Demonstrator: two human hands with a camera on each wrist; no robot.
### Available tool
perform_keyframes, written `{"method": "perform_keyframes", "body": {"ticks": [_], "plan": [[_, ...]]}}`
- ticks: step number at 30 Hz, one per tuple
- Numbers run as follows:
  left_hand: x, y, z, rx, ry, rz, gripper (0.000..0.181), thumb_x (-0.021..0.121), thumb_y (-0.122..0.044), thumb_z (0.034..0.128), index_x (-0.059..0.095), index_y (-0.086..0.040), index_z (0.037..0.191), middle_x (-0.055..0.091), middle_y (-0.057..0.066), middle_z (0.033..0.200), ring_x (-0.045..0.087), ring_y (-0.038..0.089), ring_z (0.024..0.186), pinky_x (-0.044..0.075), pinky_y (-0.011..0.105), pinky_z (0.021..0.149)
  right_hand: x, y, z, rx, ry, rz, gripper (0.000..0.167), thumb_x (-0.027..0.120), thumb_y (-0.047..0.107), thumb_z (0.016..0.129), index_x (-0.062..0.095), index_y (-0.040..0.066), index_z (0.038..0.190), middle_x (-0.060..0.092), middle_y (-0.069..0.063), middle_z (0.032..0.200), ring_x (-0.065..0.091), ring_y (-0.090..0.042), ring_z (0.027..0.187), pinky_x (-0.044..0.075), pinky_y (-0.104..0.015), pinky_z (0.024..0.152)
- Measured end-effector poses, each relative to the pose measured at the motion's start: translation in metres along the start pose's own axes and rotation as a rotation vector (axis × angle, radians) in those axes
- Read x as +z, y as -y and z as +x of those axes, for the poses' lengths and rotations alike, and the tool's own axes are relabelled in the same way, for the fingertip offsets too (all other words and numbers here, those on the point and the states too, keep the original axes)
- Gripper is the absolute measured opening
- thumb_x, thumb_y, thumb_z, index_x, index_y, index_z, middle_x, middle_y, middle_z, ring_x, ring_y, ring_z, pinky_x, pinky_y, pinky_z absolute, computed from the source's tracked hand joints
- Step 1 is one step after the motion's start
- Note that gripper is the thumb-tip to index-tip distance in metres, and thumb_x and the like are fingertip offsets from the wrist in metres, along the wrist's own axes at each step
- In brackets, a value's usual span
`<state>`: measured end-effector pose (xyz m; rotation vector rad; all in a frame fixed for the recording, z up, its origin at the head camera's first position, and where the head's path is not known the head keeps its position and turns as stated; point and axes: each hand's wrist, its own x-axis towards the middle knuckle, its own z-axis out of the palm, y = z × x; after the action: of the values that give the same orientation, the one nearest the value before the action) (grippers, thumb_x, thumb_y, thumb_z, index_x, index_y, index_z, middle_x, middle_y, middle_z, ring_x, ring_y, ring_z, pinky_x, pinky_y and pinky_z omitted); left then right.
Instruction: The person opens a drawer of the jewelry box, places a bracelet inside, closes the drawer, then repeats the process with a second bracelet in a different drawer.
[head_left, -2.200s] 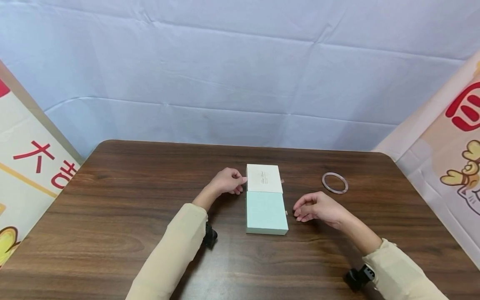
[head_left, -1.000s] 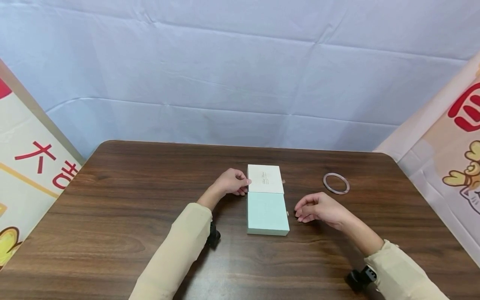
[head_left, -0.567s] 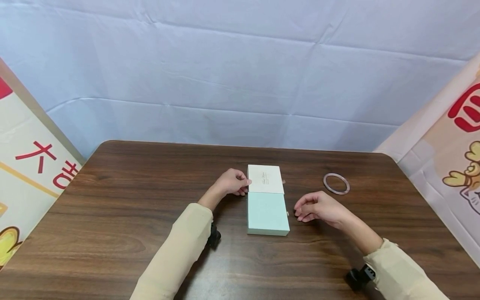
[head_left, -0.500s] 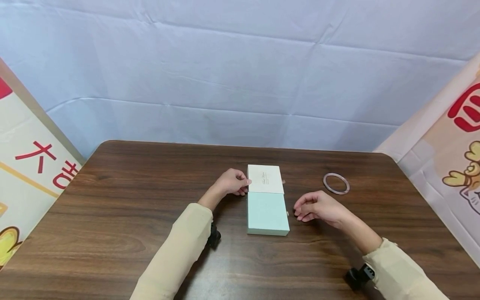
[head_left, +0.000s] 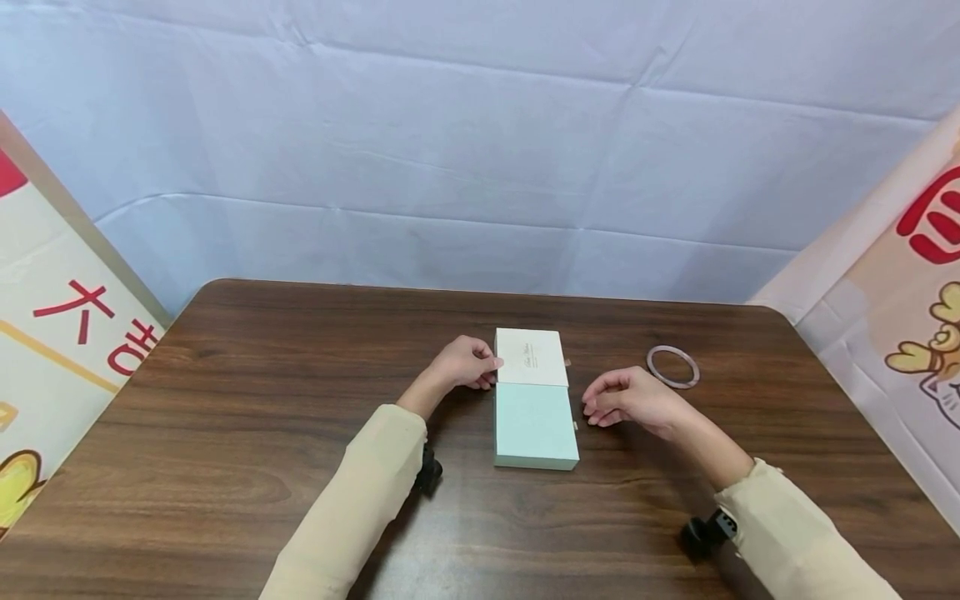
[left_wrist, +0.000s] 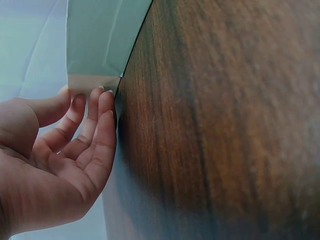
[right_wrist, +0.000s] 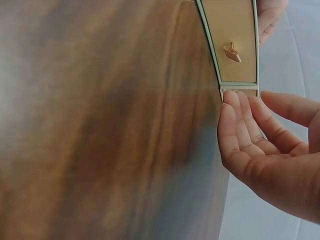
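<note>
- White box (head_left: 532,346), its left edge pinched by the left hand (head_left: 462,364).
- Mint box (head_left: 536,423), set against its near side.
- Right hand (head_left: 632,397), held loosely curved, right of both.
- Ring (head_left: 693,373), laid just beyond, far right.

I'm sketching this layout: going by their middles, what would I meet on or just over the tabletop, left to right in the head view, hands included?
Left hand, mint-green box, right hand, pale ring.

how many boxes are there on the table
2. The white box is beside the left hand, whose thumb touches it; the mint box sits edge to edge with it, nearer the person. No others show.
</note>
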<state>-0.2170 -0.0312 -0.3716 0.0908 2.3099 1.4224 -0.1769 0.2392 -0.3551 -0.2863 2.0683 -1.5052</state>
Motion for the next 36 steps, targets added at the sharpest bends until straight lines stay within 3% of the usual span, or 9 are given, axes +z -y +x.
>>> {"method": "perform_keyframes", "body": {"ticks": [10, 23, 36], "plan": [[0.001, 0.0, 0.001, -0.001, 0.002, -0.002, 0.02, 0.058, -0.018, 0.0913, 0.06, 0.0, 0.082, 0.063, 0.011, 0.074, 0.063, 0.018, 0.065, 0.051, 0.029, 0.062, -0.004, 0.007, 0.01, -0.006, -0.042, -0.001, 0.024, 0.053, -0.002, 0.089, 0.05, -0.021, 0.104, 0.064, -0.017, 0.086, 0.064, -0.024, 0.078, 0.051, -0.039, 0.073], [0.0, 0.0, 0.003, -0.005, 0.004, -0.01, 0.02, 0.058, -0.017, 0.0912, 0.06, 0.0, 0.081, 0.062, 0.01, 0.072, 0.063, 0.017, 0.064, 0.051, 0.029, 0.061, -0.021, 0.006, 0.029, 0.048, -0.105, 0.043, 0.024, 0.048, -0.003, 0.091, 0.047, -0.021, 0.107, 0.064, -0.014, 0.083, 0.064, -0.022, 0.077, 0.051, -0.036, 0.074], [0.001, -0.001, 0.0, -0.011, 0.003, -0.018, 0.02, 0.058, -0.016, 0.0915, 0.059, 0.002, 0.083, 0.062, 0.011, 0.073, 0.064, 0.019, 0.066, 0.051, 0.03, 0.063, -0.018, 0.016, 0.046, 0.058, -0.129, 0.022, 0.023, 0.049, -0.008, 0.089, 0.046, -0.021, 0.108, 0.065, -0.014, 0.083, 0.064, -0.02, 0.075, 0.052, -0.035, 0.071]]}}
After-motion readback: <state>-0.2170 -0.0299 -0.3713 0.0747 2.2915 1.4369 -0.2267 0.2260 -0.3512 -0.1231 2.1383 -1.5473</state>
